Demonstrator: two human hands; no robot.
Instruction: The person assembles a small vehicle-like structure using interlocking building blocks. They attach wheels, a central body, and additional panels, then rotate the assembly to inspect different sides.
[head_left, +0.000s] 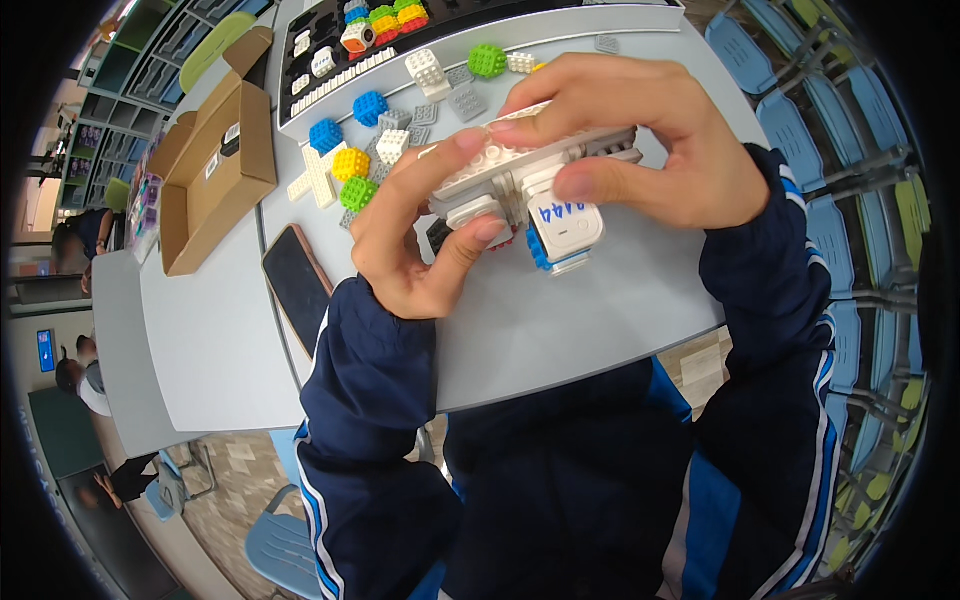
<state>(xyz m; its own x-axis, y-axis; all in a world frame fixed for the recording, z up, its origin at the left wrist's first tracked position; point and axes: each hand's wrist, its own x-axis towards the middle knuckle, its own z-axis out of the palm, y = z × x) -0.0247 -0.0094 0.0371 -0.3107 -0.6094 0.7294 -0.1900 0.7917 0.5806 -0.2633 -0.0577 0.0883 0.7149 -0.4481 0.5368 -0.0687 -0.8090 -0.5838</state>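
Between my hands, above the grey table, is a white building-block model (500,165) with a studded top plate. My left hand (420,225) pinches its left end, thumb on a white block below and fingers on the top. Round the right end curls my right hand (655,150), with its thumb on a white module (570,225) that bears blue handwriting. A blue studded piece (538,248) sits against that module's left side. Part of the model's back is hidden by my fingers.
Loose blocks lie beyond my left hand, among them a blue block (326,135), a yellow block (351,164) and a green block (487,61). A kit tray (500,30) spans the far edge. At left are a phone (298,282) and an open cardboard box (225,160).
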